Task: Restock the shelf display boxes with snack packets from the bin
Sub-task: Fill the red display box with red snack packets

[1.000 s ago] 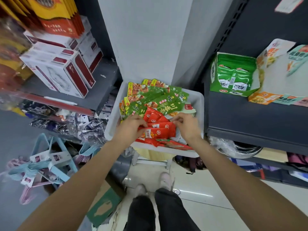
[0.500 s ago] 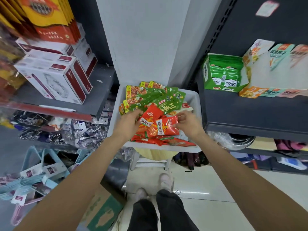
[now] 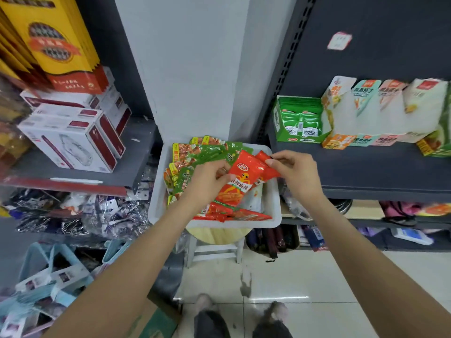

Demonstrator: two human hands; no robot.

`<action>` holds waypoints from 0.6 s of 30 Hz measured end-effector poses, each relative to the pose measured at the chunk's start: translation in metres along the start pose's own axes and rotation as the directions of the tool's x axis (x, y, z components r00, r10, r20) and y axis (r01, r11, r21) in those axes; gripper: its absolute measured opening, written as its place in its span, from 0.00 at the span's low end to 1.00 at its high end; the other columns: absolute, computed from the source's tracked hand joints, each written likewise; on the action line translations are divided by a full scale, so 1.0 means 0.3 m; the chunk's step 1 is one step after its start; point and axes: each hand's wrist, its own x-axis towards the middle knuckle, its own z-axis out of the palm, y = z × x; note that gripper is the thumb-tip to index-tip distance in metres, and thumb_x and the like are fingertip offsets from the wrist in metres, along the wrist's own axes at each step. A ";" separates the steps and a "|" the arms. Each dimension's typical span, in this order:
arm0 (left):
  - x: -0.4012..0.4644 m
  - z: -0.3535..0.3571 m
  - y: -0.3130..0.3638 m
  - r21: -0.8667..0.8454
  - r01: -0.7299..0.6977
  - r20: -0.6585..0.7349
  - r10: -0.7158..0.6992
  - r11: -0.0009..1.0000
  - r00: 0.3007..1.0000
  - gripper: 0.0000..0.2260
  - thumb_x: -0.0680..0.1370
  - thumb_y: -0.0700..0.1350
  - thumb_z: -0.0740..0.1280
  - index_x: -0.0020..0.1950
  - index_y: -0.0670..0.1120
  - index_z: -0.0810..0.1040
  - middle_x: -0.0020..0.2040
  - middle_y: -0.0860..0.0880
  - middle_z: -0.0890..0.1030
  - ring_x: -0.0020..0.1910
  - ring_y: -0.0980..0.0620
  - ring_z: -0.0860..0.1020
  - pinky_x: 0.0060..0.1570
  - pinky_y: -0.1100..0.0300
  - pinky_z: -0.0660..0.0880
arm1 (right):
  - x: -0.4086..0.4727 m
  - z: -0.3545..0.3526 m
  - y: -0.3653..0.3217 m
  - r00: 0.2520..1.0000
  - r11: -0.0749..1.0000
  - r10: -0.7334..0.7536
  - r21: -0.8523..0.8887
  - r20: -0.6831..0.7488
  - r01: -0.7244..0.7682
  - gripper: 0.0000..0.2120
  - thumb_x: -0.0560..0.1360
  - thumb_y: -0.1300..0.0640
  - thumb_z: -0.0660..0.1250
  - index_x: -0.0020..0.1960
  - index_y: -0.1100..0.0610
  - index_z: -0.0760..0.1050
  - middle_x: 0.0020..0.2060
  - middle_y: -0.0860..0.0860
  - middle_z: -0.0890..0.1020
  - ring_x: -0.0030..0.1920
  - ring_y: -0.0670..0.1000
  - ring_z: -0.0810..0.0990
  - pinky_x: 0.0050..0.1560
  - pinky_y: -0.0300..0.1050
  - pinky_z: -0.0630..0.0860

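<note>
Shop aisle w/ glossy pale floor tiles (image 3: 305, 284) and dark grey metal shelving either side of a plain white pillar (image 3: 195, 69). Between the shelves a white plastic bin (image 3: 234, 223), rectangular w/ rounded corners, sits on a small white stool (image 3: 214, 250).

Bin holds crinkly foil snack packets: green packets (image 3: 214, 152) fanned along the back and left, more red ones lying flat at the front edge.

Left hand (image 3: 207, 184) grips a bunch of red packets (image 3: 238, 181) from the left side, fingers curled round them; top one is shiny red w/ an orange figure and a green band, held upright above the bin. Right hand (image 3: 295, 172) pinches the upper right corner of the same bunch btwn thumb and fingertips.

Right shelf (image 3: 366, 172): open green display box (image 3: 300, 123) of cardboard, packed w/ green sachets standing on edge. Just beside it, a row of pale display boxes (image 3: 366, 113) w/ tall cut-out back flaps, orange and teal fronts; contents can't be made out.

Left shelf: stacked white cartons (image 3: 70, 142) w/ dark red end panels, yellow-and-red flat boxes (image 3: 53, 42) above. Below, cellophane-wrapped goods, blurred. Light blue baskets (image 3: 48, 276) lower left.
</note>
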 end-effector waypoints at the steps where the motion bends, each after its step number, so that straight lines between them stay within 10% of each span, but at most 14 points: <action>1: 0.010 0.020 0.037 0.001 -0.011 0.004 0.011 1.000 1.000 0.04 0.75 0.44 0.70 0.47 0.45 0.79 0.41 0.52 0.79 0.40 0.55 0.77 0.46 0.63 0.73 | -0.006 -0.034 -0.002 1.000 1.000 -0.011 -0.003 -0.006 0.011 0.01 0.73 0.57 0.70 0.43 0.53 0.80 0.35 0.43 0.82 0.36 0.38 0.80 0.42 0.33 0.77; 11: 0.082 0.413 0.429 0.022 -0.163 0.100 0.161 0.986 0.982 0.03 0.74 0.42 0.71 0.45 0.45 0.78 0.37 0.52 0.79 0.35 0.57 0.76 0.39 0.64 0.70 | -0.079 -0.537 0.183 0.986 0.965 -0.098 -0.255 -0.132 0.062 0.06 0.75 0.63 0.67 0.50 0.61 0.82 0.39 0.48 0.81 0.36 0.40 0.76 0.38 0.21 0.68; 18: 0.120 0.763 0.797 0.070 -0.307 0.021 0.307 0.949 0.952 0.10 0.76 0.44 0.69 0.56 0.52 0.74 0.43 0.56 0.77 0.39 0.54 0.78 0.42 0.57 0.76 | -0.104 -0.938 0.379 0.979 0.945 -0.140 -0.314 -0.149 0.087 0.06 0.75 0.63 0.67 0.50 0.63 0.81 0.44 0.55 0.84 0.40 0.45 0.77 0.43 0.34 0.73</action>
